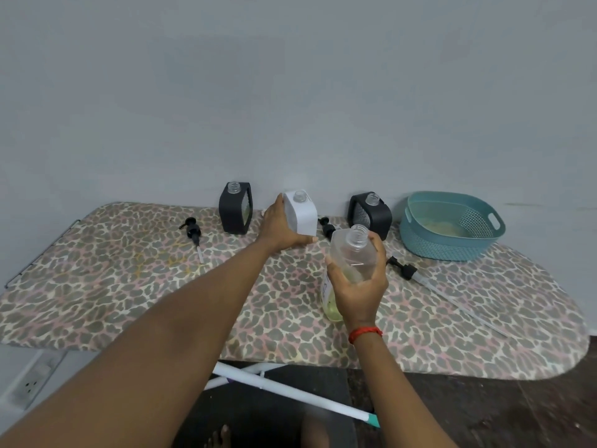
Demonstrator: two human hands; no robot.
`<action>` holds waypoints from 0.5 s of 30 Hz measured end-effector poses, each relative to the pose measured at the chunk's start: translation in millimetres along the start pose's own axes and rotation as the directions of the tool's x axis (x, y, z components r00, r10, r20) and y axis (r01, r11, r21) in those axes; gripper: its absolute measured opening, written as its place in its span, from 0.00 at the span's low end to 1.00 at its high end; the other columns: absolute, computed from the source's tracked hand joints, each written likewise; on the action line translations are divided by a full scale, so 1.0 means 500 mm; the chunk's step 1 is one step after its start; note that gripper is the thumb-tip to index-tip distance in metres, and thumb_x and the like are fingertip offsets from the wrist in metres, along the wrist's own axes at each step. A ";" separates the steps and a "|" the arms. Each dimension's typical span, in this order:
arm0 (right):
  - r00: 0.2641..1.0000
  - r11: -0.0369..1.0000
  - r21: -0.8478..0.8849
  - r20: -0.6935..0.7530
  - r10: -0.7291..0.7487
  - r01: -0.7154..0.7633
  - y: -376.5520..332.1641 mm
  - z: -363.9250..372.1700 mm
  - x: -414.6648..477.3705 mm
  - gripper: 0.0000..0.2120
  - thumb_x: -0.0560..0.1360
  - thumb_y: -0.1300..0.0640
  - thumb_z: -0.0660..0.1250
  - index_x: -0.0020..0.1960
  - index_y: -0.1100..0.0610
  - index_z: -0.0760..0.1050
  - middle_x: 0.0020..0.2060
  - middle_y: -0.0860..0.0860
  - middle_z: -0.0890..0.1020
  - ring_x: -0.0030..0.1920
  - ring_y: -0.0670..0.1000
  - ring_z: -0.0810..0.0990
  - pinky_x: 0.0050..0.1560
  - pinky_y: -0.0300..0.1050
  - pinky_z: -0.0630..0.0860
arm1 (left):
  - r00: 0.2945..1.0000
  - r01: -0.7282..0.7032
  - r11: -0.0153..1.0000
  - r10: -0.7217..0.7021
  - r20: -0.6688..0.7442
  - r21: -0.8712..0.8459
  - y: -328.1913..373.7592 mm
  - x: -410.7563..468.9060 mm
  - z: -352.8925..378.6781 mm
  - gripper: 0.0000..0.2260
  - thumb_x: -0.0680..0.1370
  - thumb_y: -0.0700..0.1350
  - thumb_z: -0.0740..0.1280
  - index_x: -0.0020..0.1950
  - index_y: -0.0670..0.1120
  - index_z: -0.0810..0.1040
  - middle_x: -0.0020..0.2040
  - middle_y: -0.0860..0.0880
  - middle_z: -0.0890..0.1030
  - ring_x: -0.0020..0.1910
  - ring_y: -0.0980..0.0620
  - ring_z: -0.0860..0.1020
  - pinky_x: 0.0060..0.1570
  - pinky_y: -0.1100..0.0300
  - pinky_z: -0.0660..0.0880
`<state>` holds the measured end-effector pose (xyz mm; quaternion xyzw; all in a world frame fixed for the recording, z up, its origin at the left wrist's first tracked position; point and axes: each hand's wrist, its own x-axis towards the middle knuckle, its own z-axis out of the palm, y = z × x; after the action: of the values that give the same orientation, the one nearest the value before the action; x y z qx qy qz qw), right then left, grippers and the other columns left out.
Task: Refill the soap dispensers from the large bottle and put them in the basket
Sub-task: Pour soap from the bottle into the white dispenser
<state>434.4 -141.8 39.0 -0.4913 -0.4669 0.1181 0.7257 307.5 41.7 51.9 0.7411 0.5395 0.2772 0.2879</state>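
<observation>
Right now the key relation is mouth to mouth: the large bottle (350, 266) sits in the right hand (361, 287), and the white dispenser (302, 216) stands just up and to the left of that hand, farther from the body, with its open neck well clear of the bottle's open neck. The bottle's long axis runs near upright, leaning slightly away from the person, cap off, pale yellow soap pooled at the bottom. Right hand is wrapped around the bottle's middle from the near side, fingers curled around its right side, thumb on the left. Left hand (279, 226) is stretched forward and closed around the white dispenser's left side and lower front, thumb along the base; the dispenser stands upright on the surface (113, 286), its opening up. Judging from this, the next move is a tilt of the bottle toward the left, neck down over the dispenser mouth, with the left hand steadying. Small opening, so spill risk looks real. Two dark dispensers stand upright and uncapped either side of the left hand, one (235, 211) left, one (371, 215) right beyond the bottle. Basket (420, 244) is far right of both hands and holds no dispensers yet. Three pump tops lie loose on the surface: left (193, 232), middle (326, 227), right (403, 270).
</observation>
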 end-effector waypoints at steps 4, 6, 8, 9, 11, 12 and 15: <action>1.000 1.000 -0.017 -0.009 -0.023 0.022 -0.002 0.001 -0.001 0.36 0.69 0.53 0.78 0.74 0.46 0.67 0.66 0.31 0.76 0.67 0.36 0.75 0.65 0.31 0.72 | 0.999 -0.003 1.000 0.004 -0.046 0.007 0.003 0.011 0.010 0.58 0.63 0.57 0.84 0.82 0.43 0.53 0.79 0.45 0.65 0.78 0.42 0.61 0.76 0.44 0.62; 1.000 1.000 -0.014 -0.022 -0.016 0.016 -0.003 0.001 -0.001 0.36 0.69 0.53 0.78 0.74 0.46 0.67 0.65 0.31 0.76 0.66 0.38 0.76 0.64 0.32 0.73 | 0.998 -0.032 0.999 0.032 -0.052 -0.005 0.005 0.011 0.012 0.57 0.63 0.56 0.84 0.82 0.43 0.54 0.79 0.45 0.64 0.78 0.43 0.61 0.76 0.44 0.61; 0.999 1.000 -0.012 -0.028 -0.014 0.014 -0.006 0.002 -0.001 0.36 0.69 0.52 0.78 0.73 0.45 0.67 0.65 0.32 0.77 0.66 0.38 0.77 0.64 0.32 0.73 | 0.996 -0.066 0.996 0.063 -0.068 -0.055 0.012 -0.005 0.007 0.56 0.63 0.53 0.85 0.82 0.44 0.55 0.78 0.46 0.65 0.77 0.44 0.63 0.75 0.43 0.64; 0.999 1.000 -0.015 -0.026 -0.022 0.021 -0.008 0.002 -0.001 0.36 0.70 0.52 0.78 0.73 0.44 0.67 0.65 0.31 0.77 0.66 0.37 0.76 0.63 0.30 0.73 | 0.993 -0.082 0.993 0.074 -0.090 -0.087 0.016 -0.019 0.002 0.55 0.63 0.52 0.85 0.81 0.45 0.57 0.76 0.46 0.66 0.75 0.45 0.64 0.73 0.43 0.65; 0.999 0.999 -0.026 -0.018 -0.027 0.027 -0.013 0.004 -0.001 0.35 0.70 0.51 0.78 0.73 0.42 0.66 0.65 0.30 0.76 0.66 0.35 0.75 0.63 0.28 0.72 | 0.986 -0.106 0.982 0.084 -0.141 -0.157 0.019 -0.060 -0.013 0.54 0.62 0.53 0.85 0.80 0.46 0.59 0.74 0.46 0.67 0.73 0.46 0.67 0.71 0.42 0.69; 1.000 0.999 -0.030 -0.016 -0.025 0.024 -0.015 0.003 -0.001 0.36 0.70 0.51 0.78 0.73 0.41 0.66 0.65 0.30 0.76 0.66 0.34 0.75 0.63 0.28 0.72 | 0.983 -0.116 0.974 0.084 -0.162 -0.193 0.017 -0.086 -0.022 0.54 0.62 0.53 0.85 0.80 0.47 0.59 0.74 0.47 0.67 0.73 0.46 0.67 0.71 0.42 0.69; 1.000 1.000 -0.023 -0.006 0.000 0.000 -0.020 0.000 -0.004 0.36 0.69 0.49 0.78 0.72 0.37 0.66 0.63 0.27 0.76 0.64 0.32 0.76 0.60 0.26 0.72 | 0.975 -0.141 0.954 0.087 -0.205 -0.266 -0.012 -0.181 -0.048 0.54 0.62 0.54 0.85 0.81 0.49 0.59 0.74 0.48 0.65 0.73 0.47 0.68 0.71 0.43 0.70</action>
<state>430.5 -147.9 46.2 -0.5000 -0.4660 0.1110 0.7214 262.1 -40.6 54.8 0.6932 0.4762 0.4365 0.3196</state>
